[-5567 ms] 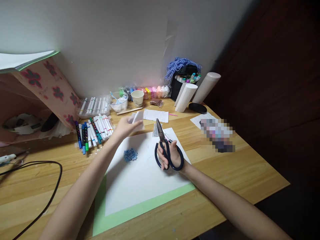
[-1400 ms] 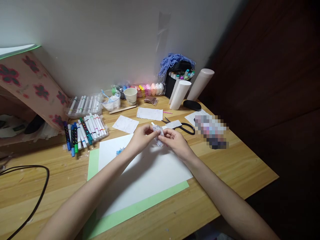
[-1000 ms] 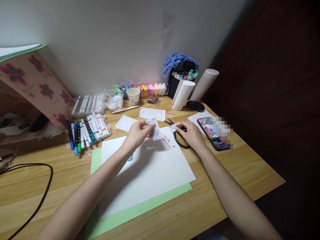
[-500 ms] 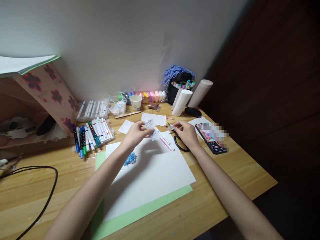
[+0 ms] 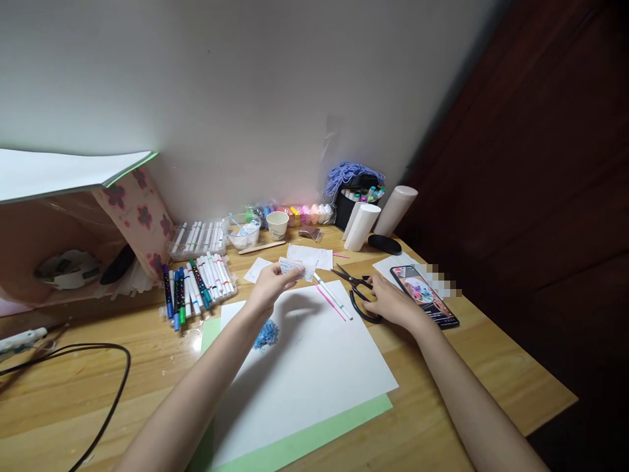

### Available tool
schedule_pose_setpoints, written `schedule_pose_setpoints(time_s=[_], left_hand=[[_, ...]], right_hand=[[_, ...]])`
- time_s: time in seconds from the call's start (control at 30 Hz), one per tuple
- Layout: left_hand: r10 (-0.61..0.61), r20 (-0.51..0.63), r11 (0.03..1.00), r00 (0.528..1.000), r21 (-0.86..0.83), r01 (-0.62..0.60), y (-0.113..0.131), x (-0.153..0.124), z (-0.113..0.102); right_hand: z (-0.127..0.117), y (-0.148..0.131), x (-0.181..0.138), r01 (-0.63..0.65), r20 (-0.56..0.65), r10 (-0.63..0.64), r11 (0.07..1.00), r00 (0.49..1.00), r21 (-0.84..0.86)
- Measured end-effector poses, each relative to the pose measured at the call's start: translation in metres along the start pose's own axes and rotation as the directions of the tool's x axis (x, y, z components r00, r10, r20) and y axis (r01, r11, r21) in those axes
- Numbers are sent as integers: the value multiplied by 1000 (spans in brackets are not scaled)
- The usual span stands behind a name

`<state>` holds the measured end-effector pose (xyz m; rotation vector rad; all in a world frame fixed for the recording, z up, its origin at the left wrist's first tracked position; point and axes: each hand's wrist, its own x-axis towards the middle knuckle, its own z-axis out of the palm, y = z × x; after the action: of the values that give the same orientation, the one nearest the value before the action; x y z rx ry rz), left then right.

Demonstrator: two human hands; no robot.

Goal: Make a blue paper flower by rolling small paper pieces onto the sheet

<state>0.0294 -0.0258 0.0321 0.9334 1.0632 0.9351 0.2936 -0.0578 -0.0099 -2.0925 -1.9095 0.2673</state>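
My left hand [image 5: 269,286] pinches a small white paper piece [image 5: 293,265] and holds it above the far edge of a white sheet [image 5: 314,367]. That sheet lies on a green sheet [image 5: 299,442]. My right hand [image 5: 390,303] rests on the dark handles of the black scissors [image 5: 358,288], which lie on the wooden desk with blades slightly apart. Its fingers curl over the handle loops. A small blue tuft [image 5: 267,334] sits on the white sheet beside my left wrist. Two thin sticks, one white and one pink [image 5: 333,298], lie between my hands.
Markers [image 5: 196,282] lie in a heap at the left. A paper cup [image 5: 278,224], a clear bowl, colourful clay tubs, two white cylinders [image 5: 362,226] and a pen holder line the wall. A phone [image 5: 425,295] lies right of the scissors. A black cable [image 5: 105,406] loops at left.
My right hand let go of the paper piece and went right to the scissors' handles. My left hand kept the paper piece raised. The camera tilted up a little.
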Motion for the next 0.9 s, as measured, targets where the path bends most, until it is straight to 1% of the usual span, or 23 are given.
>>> schedule_pose_setpoints(time_s=[0.07,0.13,0.23,0.37,0.43,0.5,0.67,0.73,0.77,0.83,0.87,0.9], left_hand=[[3,-34,1000,999,6,-2,-1,1,-1],[9,-57,1000,998,5,-9,-1,1,-2],[31,-94,1000,995,7,-30,0,0,-4],[47,-170,998,984,50,-38,1,2,-8],[47,-211,997,976,67,-34,1,4,-10],[53,-237,997,970,74,-37,1,6,-12],[102,-234,992,967,94,-82,2,9,-17],[123,-230,989,965,108,-100,2,8,-19],[135,-229,987,964,117,-111,3,8,-19],[164,-229,981,959,139,-135,5,7,-20],[182,-233,977,955,152,-149,6,6,-20],[204,-239,972,949,168,-167,8,6,-20]], right_hand=[[5,6,-5,-44,12,44,999,999,-14],[11,5,-5,-70,11,71,997,997,-27],[14,4,-5,-69,4,69,997,998,-32],[13,10,-5,-82,-76,80,996,994,-22],[14,13,-5,-106,-119,108,994,987,21],[15,14,-5,-127,-133,138,988,982,88],[10,13,-3,-207,-100,245,934,964,292],[5,5,-3,-212,-84,265,892,961,399],[2,-2,-4,-197,-71,256,868,964,456],[-3,-23,-6,-150,-16,195,801,981,580],[-4,-37,-8,-122,37,131,737,991,665],[-4,-52,-10,-123,142,4,524,990,843]])
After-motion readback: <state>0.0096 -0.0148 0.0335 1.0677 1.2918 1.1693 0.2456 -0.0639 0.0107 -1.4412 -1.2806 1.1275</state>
